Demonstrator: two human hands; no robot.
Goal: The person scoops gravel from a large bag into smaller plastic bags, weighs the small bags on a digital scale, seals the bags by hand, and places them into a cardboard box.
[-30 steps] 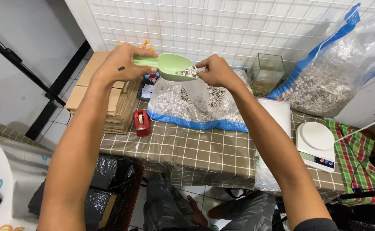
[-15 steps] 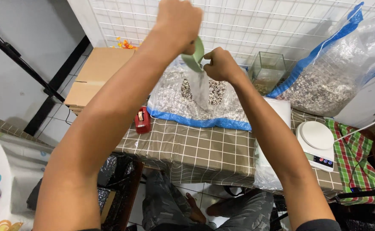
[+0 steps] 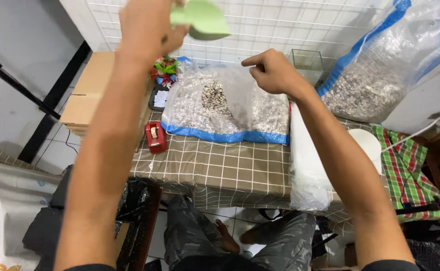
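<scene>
While your left hand (image 3: pixel 147 27) grips the green scoop (image 3: pixel 202 19) above the gravel sack (image 3: pixel 260 113), your right hand (image 3: pixel 275 73) pinches a thin, limp small bag (image 3: pixel 230 100); support its bottom.

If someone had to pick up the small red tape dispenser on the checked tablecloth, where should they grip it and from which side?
Probably from above, pinching the two long sides of the red tape dispenser. It lies flat near the table's left edge, apart from the gravel bag and the cardboard box, so both flanks are open. Finer detail of its shape is hard to tell.
</scene>
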